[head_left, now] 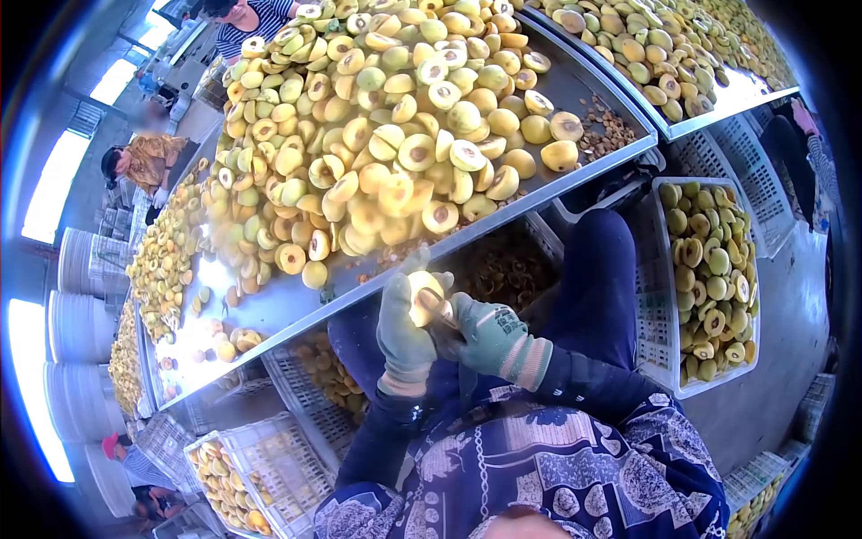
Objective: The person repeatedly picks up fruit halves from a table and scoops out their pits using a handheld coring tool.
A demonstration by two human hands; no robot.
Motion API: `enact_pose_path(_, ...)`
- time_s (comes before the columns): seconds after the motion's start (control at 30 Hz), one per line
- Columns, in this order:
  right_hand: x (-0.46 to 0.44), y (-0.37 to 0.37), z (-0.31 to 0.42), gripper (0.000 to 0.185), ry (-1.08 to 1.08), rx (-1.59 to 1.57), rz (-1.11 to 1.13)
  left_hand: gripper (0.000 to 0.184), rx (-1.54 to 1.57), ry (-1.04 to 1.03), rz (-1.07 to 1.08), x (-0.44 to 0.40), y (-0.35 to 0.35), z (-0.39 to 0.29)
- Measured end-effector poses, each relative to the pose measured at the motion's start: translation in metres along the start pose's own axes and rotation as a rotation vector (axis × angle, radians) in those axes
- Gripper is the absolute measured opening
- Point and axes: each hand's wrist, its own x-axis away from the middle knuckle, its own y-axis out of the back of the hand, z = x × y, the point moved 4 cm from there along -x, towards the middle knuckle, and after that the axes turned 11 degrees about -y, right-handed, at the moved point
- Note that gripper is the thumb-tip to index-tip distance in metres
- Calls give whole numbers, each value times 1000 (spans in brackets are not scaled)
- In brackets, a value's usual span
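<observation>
My left hand (pixel 401 340), in a pale green-grey work glove, is closed around a yellow peach half (pixel 421 305), cut face up. In the same kind of glove, my right hand (pixel 496 338) grips a short metal tool (pixel 438 309). Its tip rests at the middle of the cut face; the fingers hide much of it, so its exact kind cannot be made out. Both hands are over my lap, just in front of the metal table edge (pixel 467 239). Beyond that edge lies a big heap of halved peaches (pixel 386 144).
Loose pits (pixel 606 135) lie in the table corner. A white crate (pixel 664 296) of peach halves stands to my right, another crate (pixel 269 449) at lower left. Below the table is a dark bin (pixel 507 269). Co-workers, including one in a brown top (pixel 148 164), sit around other table sides.
</observation>
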Motion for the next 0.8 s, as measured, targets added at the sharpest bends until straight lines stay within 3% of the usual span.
enact_pose_path(0.13,1,-6,2,31,-3,-183,60,54,-79,-54,-14,0,4,3)
enact_pose_path(0.33,0,-16,2,30,-41,-199,129,55,-101,-73,-39,1,11,10)
enact_pose_path(0.43,-3,-19,9,24,-195,-480,321,57,-130,-69,4,-2,15,9)
enact_pose_path(0.53,6,-6,26,23,-531,-718,650,58,-74,7,25,-3,25,13)
enact_pose_path(0.67,1,-7,16,23,-500,-1020,958,58,-7,-21,65,-5,25,13)
enact_pose_path(0.73,1,-13,10,25,-502,-1155,1043,58,-168,-132,111,-9,29,16)
enact_pose_path(0.8,1,-20,2,25,-451,-1299,1143,57,30,29,122,-10,34,21)
